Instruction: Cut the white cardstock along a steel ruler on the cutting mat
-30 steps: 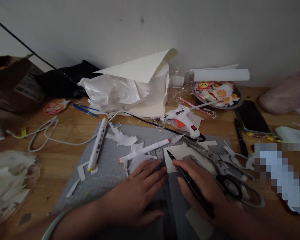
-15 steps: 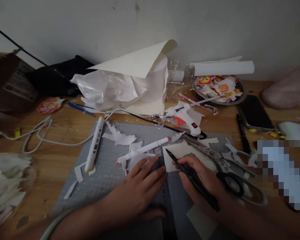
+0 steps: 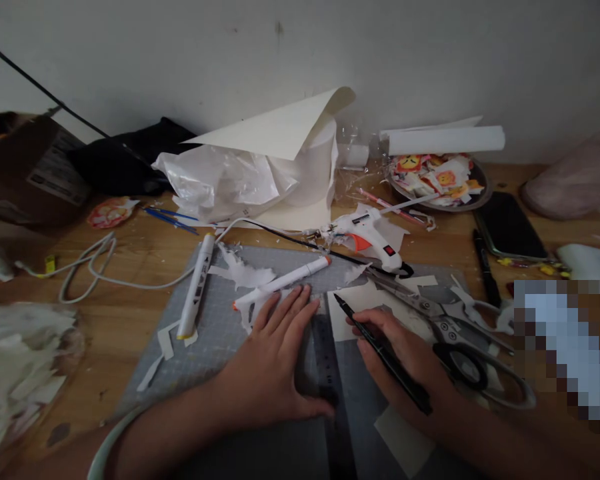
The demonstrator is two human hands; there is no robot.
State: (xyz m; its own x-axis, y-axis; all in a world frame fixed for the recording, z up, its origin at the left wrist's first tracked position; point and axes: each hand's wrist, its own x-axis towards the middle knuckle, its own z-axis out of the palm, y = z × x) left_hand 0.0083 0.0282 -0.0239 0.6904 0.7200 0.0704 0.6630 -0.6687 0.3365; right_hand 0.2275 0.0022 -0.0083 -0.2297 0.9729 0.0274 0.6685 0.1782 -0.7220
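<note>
My left hand (image 3: pixel 275 367) lies open on the grey cutting mat (image 3: pixel 205 373), fingers spread, its thumb tip at the dark metal ruler (image 3: pixel 325 377). Its fingertips are beside a white marker with orange ends (image 3: pixel 300 272) and touch or nearly touch white paper scraps near it. My right hand (image 3: pixel 405 353) is closed around a black pen (image 3: pixel 385 353), held at a slant with the tip up and left, over a cream piece of paper (image 3: pixel 343 320). Scissors (image 3: pixel 445 327) lie just right of this hand, partly over paper. A yellow-ended marker (image 3: pixel 197 287) rests on the mat's left side.
Behind the mat sits a white glue gun (image 3: pixel 370 233) with its cable. A bowl of wrapped packets (image 3: pixel 440 180), a phone (image 3: pixel 510 227) and another black pen (image 3: pixel 486 270) are to the right. Paper scraps (image 3: pixel 25 373) pile at left; a crumpled plastic bag (image 3: pixel 225 183) stands at the back.
My left hand has slid a little away from me, its fingers and thumb spreading wider, uncovering more of the ruler. The orange-ended marker has shifted slightly left and back. My right hand keeps the pen.
</note>
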